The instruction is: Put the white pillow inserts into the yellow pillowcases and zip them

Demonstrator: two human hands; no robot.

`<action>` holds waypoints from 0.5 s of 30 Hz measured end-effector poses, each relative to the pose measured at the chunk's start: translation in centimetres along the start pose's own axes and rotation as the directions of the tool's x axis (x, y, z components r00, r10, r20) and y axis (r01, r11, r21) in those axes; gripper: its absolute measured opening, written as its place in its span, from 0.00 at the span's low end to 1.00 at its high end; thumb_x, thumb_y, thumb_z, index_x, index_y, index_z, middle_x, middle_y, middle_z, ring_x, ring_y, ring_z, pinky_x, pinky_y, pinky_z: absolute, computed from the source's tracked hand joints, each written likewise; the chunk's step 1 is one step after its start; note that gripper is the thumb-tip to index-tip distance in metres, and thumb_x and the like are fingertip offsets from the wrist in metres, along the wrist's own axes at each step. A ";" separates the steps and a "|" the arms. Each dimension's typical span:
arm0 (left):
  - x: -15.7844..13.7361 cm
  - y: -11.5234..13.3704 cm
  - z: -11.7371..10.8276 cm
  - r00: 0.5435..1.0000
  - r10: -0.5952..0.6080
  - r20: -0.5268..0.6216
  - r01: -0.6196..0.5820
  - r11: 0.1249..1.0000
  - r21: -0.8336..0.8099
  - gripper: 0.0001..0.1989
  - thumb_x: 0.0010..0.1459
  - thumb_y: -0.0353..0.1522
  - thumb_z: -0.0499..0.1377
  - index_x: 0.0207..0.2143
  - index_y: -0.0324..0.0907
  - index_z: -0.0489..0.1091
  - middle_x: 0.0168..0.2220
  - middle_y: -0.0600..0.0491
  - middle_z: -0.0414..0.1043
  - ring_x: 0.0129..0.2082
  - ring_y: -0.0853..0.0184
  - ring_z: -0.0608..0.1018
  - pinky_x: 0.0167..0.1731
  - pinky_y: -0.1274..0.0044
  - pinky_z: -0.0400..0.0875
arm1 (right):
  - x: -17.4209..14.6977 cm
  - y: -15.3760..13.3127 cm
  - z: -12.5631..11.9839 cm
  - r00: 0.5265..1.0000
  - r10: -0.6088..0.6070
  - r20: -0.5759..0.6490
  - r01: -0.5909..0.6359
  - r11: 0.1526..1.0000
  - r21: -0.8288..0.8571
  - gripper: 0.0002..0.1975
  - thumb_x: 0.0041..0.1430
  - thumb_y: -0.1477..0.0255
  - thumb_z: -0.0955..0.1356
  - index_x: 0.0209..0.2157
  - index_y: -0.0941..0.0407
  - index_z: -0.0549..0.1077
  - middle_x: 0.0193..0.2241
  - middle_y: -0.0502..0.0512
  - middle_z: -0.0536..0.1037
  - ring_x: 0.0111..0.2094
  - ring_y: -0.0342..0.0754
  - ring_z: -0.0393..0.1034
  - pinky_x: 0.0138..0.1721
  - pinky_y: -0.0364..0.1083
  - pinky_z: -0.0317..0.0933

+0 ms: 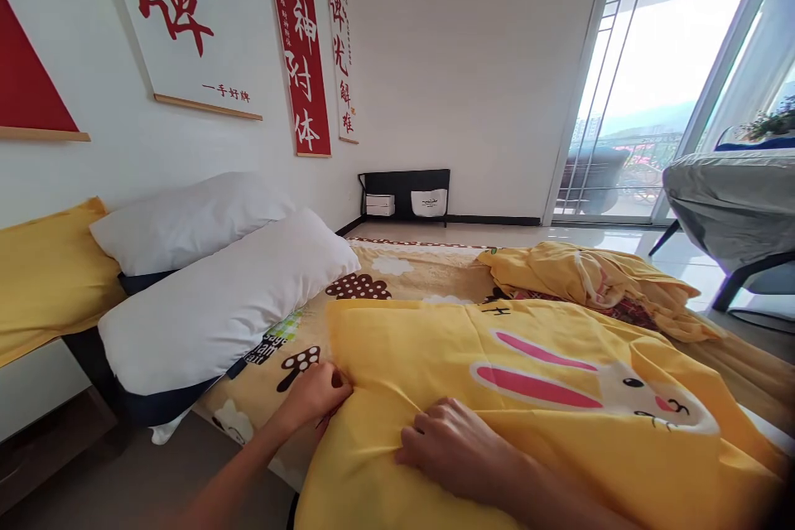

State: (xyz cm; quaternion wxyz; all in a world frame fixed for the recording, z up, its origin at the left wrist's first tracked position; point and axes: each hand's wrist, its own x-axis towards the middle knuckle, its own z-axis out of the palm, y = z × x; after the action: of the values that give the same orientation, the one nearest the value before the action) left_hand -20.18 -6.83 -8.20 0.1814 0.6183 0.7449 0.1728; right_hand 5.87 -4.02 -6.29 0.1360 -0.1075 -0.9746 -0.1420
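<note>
Pinching an edge of the broad, soft yellow cloth (pixel 403 348) with the left hand (pixel 320 393), thumb against bent fingers. Resting the right hand (pixel 447 443) farther in on the same cloth, knuckles up, fingers curled; cannot tell whether clutching a fold or merely pressing. Spread across the near part of the low bed (pixel 397 257), over a beige sheet (pixel 435 269) with brown and white motifs, and creased between both hands.

Could slip free of the left hand if tugged hard against so slight a pinch. Might skew or bunch, pink-eared white rabbit print (pixel 621 397) included, if pulled by one hand while pinned by the other. Could drag the beige sheet along if caught in the same pinch. Might slide toward the grey floor (pixel 142 480) under its own weight if let go near the bed's edge. Could brush the plump white pillow (pixel 229 306) if swung left, or tangle with the rumpled yellow bundle (pixel 577 269) beyond if flung wide.
</note>
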 end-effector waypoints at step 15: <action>0.8 -0.5 1.3 1.000 0.026 0.000 -0.026 1.000 0.012 0.07 0.39 0.26 0.55 0.24 0.43 0.60 0.33 0.50 0.72 0.35 0.62 0.73 0.31 0.77 0.62 | 1.3 -0.2 -2.0 0.989 -0.059 -0.132 0.041 0.990 -0.135 0.14 0.67 0.68 0.60 0.27 0.55 0.66 0.19 0.49 0.71 0.19 0.43 0.62 0.23 0.47 0.37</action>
State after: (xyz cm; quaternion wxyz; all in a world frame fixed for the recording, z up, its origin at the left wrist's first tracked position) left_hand -20.13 -6.14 -9.64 0.1756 0.6291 0.7377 0.1708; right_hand 5.04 -4.62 -4.11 0.1910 -0.0816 -0.9539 -0.2166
